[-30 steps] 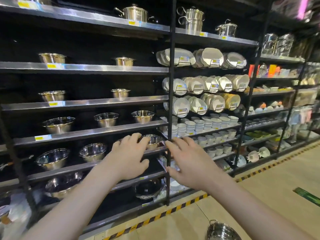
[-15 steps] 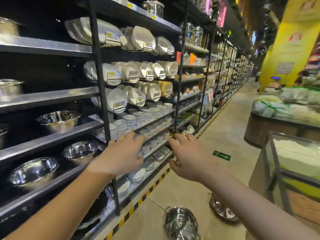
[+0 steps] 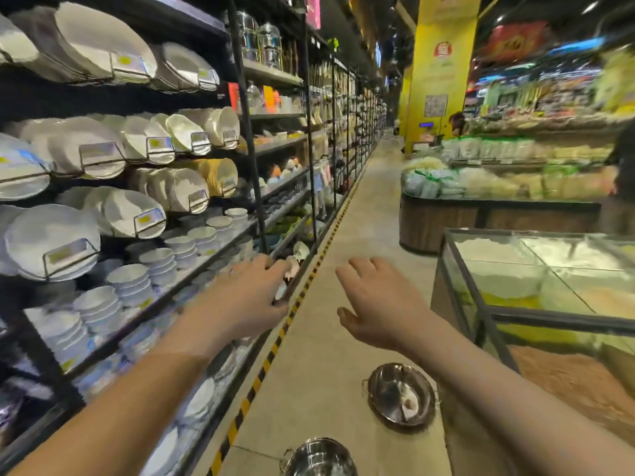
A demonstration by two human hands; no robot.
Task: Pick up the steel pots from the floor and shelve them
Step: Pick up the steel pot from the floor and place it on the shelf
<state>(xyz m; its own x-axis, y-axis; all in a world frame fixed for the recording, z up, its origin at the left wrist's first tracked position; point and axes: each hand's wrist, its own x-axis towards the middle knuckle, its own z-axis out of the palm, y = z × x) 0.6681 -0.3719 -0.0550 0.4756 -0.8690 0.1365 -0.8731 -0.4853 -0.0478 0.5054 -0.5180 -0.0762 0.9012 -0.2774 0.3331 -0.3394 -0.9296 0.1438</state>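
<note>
Head view: two pots are lying on the floor (image 3: 343, 304), one (image 3: 400, 396) below the right hand (image 3: 381, 304), another (image 3: 319, 458) at the bottom edge; shelving them is still to do. Both hands are hanging loose and empty, the left hand (image 3: 247, 297) beside the shelf (image 3: 213, 255). Since earlier, the view is swinging right, away from the steel bowls.

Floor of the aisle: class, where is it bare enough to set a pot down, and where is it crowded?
Bare tiles run ahead between the yellow-black floor stripe and the glass-topped bin. Nearer, two steel pots take the floor by the bin's corner. The shelves at left are packed with stacked bowls and plates.
</note>
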